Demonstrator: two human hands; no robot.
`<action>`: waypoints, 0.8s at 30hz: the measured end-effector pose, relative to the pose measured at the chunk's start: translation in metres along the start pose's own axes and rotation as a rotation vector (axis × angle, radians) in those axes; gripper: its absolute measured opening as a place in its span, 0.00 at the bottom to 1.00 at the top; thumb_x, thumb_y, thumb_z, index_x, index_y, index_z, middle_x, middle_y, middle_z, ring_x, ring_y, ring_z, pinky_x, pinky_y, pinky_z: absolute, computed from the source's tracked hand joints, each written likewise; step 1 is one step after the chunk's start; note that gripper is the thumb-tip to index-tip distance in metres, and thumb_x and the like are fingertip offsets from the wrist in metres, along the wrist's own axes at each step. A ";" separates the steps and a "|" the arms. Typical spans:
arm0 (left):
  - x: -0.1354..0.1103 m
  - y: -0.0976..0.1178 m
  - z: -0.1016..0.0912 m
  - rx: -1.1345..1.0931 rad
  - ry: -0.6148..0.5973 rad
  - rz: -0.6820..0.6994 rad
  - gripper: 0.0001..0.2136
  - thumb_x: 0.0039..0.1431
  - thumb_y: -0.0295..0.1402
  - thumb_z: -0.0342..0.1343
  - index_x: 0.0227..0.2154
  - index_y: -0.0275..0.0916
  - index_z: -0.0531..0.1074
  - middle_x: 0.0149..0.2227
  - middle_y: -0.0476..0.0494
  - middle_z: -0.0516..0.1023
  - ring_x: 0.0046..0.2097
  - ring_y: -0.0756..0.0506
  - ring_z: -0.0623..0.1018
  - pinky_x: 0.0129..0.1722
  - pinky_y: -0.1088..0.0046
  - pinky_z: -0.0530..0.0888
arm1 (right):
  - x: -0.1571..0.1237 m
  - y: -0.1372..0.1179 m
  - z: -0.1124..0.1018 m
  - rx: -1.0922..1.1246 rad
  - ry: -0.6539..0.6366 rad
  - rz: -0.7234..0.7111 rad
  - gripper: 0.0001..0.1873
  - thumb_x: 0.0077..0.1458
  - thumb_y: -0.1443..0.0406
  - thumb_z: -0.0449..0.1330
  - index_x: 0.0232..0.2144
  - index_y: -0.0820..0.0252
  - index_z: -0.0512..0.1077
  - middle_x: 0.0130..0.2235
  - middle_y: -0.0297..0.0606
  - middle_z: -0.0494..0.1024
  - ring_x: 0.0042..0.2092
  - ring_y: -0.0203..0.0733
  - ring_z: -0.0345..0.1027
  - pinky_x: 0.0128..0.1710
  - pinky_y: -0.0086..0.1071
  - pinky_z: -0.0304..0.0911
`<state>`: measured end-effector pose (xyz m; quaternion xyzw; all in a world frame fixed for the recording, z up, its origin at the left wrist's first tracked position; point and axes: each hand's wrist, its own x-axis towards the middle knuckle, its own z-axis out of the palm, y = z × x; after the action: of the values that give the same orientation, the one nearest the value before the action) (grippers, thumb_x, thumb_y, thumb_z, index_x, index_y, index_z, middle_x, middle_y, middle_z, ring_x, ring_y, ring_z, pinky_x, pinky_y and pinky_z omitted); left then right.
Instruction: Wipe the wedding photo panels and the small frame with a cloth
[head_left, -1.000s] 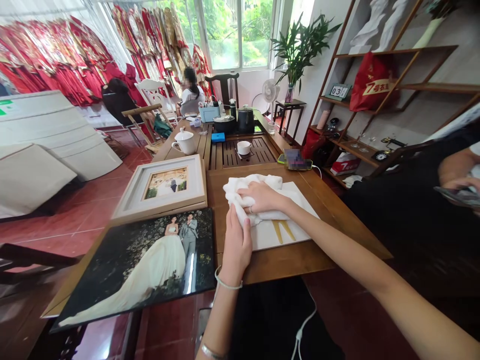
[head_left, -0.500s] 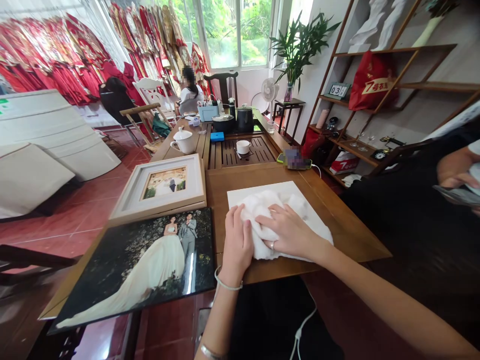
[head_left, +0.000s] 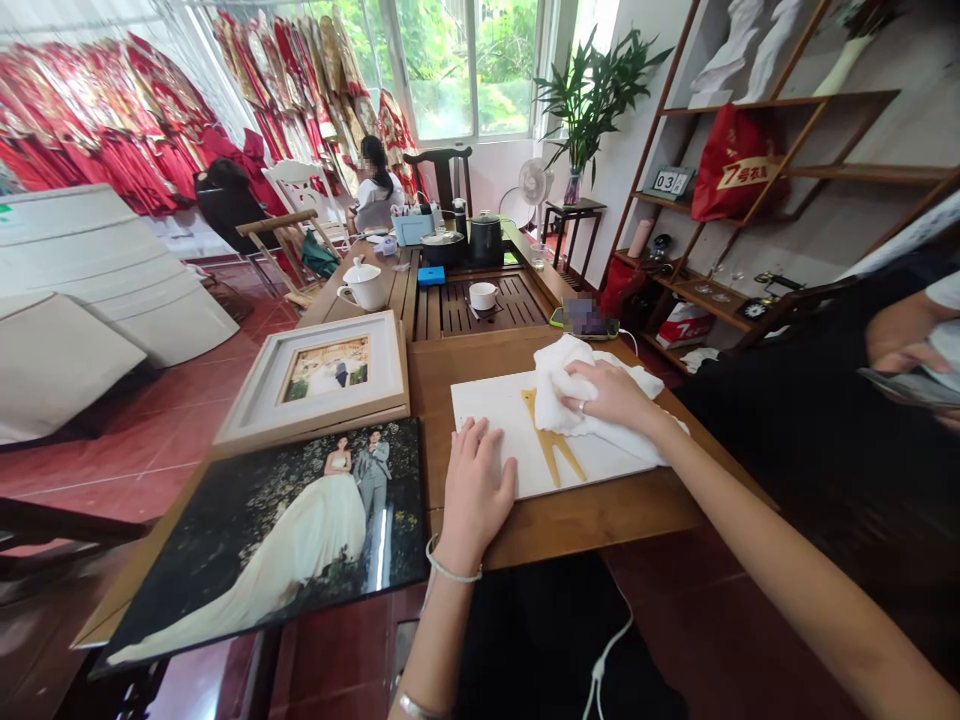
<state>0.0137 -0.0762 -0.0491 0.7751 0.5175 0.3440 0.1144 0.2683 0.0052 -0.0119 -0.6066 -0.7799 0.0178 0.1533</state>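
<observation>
A flat white board [head_left: 495, 415] with a gold mark lies on the wooden table [head_left: 600, 510] in front of me. My left hand [head_left: 474, 490] lies flat on the board's near left corner, fingers spread, holding it down. My right hand [head_left: 611, 395] presses a crumpled white cloth [head_left: 559, 385] onto the board's far right part, fingers curled over the cloth.
A large dark wedding photo print [head_left: 277, 530] and a white framed photo [head_left: 322, 375] lie to the left. Behind are a tea tray with a cup [head_left: 482, 295], a teapot [head_left: 362, 285] and a phone [head_left: 589, 320]. Another person's hand [head_left: 904, 345] holds a phone at the right. Someone sits at the far end.
My right hand swept the cloth from the board's near middle up to its far right, uncovering the gold mark. My left hand stayed on the near left corner.
</observation>
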 end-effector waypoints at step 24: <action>0.000 0.001 -0.002 0.004 -0.023 -0.015 0.15 0.62 0.31 0.50 0.51 0.37 0.69 0.59 0.33 0.69 0.67 0.33 0.61 0.65 0.43 0.57 | -0.043 0.013 -0.013 -0.091 -0.119 -0.038 0.18 0.53 0.57 0.58 0.45 0.56 0.72 0.38 0.44 0.74 0.42 0.53 0.67 0.42 0.40 0.59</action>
<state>0.0131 -0.0765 -0.0472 0.7753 0.5226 0.3332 0.1211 0.2933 -0.0344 -0.0114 -0.5957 -0.7991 0.0154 0.0795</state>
